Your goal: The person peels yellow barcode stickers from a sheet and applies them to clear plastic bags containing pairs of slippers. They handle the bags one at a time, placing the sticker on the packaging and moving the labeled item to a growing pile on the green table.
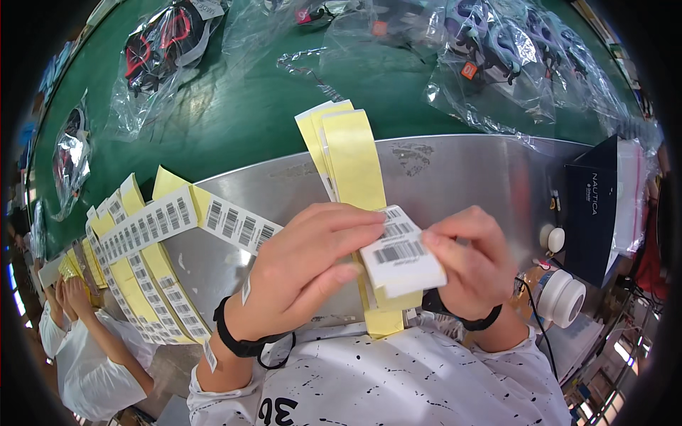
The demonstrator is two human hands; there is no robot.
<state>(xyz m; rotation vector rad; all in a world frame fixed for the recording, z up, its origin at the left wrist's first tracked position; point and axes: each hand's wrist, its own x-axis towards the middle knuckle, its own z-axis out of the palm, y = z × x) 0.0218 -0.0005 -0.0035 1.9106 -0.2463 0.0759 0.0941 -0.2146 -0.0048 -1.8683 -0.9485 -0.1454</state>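
The step in hand looks like working at a folded stack of white barcode labels [401, 259], which sits in front of the person's chest, between the two hands. The left hand [298, 259] has its grip closed along the stack's left side, fingers over the far edge and thumb beside the near part. The right hand [469, 259] pinches the right edge with thumb and finger (its fingertips behind the stack are hidden, so how firmly it presses is hard to tell). Separating a label or layer would seem to call for a steady left grip and a light, precise right pinch.

Yellow backing strips [355, 153] lie just beyond the stack on a worn steel table [462, 167]; more label strips [145, 227] hang across its left end. Past it runs a green surface [245, 106] bearing clear-bagged goods [490, 46]. At right are a dark box [593, 220] and a white-lidded bottle [561, 298]; at far left, a co-worker's hands [71, 295] handle yellow material.
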